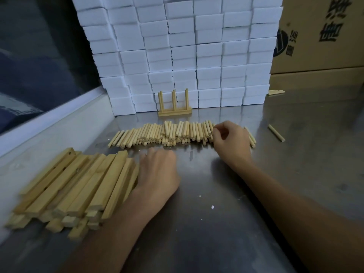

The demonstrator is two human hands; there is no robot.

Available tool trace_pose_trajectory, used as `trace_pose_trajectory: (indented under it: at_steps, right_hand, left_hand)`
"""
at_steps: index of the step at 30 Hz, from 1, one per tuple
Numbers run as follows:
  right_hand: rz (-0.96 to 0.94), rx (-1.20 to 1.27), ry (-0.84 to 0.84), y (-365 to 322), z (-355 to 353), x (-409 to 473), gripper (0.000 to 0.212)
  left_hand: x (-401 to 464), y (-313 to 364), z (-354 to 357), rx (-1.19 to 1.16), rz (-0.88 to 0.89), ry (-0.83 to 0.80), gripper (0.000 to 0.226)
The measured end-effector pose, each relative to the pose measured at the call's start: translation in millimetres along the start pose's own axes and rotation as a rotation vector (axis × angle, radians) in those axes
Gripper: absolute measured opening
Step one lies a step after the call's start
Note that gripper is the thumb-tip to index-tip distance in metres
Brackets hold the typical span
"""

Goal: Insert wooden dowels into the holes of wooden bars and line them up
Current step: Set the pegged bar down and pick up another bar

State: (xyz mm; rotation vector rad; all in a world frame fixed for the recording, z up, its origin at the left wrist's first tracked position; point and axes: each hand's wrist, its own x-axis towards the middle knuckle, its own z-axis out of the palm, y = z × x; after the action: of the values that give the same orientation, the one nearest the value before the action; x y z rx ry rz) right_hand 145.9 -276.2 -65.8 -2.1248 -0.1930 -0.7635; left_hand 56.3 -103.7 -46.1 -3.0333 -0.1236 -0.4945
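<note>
Steel table [216,194], left hand [157,170] flat beside bars [78,184], right hand [230,142] grip curled over dowels [167,133], grasp unclear

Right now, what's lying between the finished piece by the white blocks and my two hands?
The row of loose dowels lies between the assembled bar and your hands, in the head view.

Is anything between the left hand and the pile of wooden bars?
Nothing visible. The left hand lies right against the near edge of the bar pile, its fingers towards the dowel row.
</note>
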Motion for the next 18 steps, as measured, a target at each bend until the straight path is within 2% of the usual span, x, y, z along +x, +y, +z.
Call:
trace_pose_trajectory:
  at_steps: [2, 4, 6, 10, 11, 12, 14, 18]
  right_hand:
    - [-0.026, 0.011, 0.024, 0.2, -1.6, -1.4, 0.012]
    - [-0.037, 0.001, 0.009, -0.6, -2.4, -1.7, 0.012]
    - [-0.049, -0.009, -0.004, -0.4, -2.2, -2.2, 0.013]
    - [-0.106, -0.031, -0.033, -1.1, -1.3, -3.2, 0.012]
    - [-0.125, -0.034, -0.043, -1.3, -1.2, -3.6, 0.012]
    - [-0.143, -0.036, -0.053, -1.4, -1.0, -3.8, 0.012]
    - [-0.175, -0.055, -0.070, -1.3, -0.1, -4.3, 0.013]
    - [-0.246, -0.089, -0.092, -3.1, 1.3, -5.6, 0.014]
  left_hand:
    - [1.6, 1.3, 5.8, -0.127, 0.046, -0.059, 0.007]
    - [4.0, 0.2, 8.7, -0.196, 0.101, -0.093, 0.021]
    - [8.8, -3.1, 9.4, -0.200, 0.068, -0.060, 0.029]
    - [13.3, -0.5, 2.9, -0.026, -0.116, -0.008, 0.009]
    - [14.3, 2.5, 3.6, -0.005, -0.117, -0.017, 0.008]
    - [15.6, 5.9, 3.8, -0.012, -0.111, -0.024, 0.017]
    - [23.1, 11.2, 0.1, -0.102, -0.097, -0.039, 0.024]
    - [53.5, 11.6, -15.3, -0.474, -0.049, -0.041, 0.009]
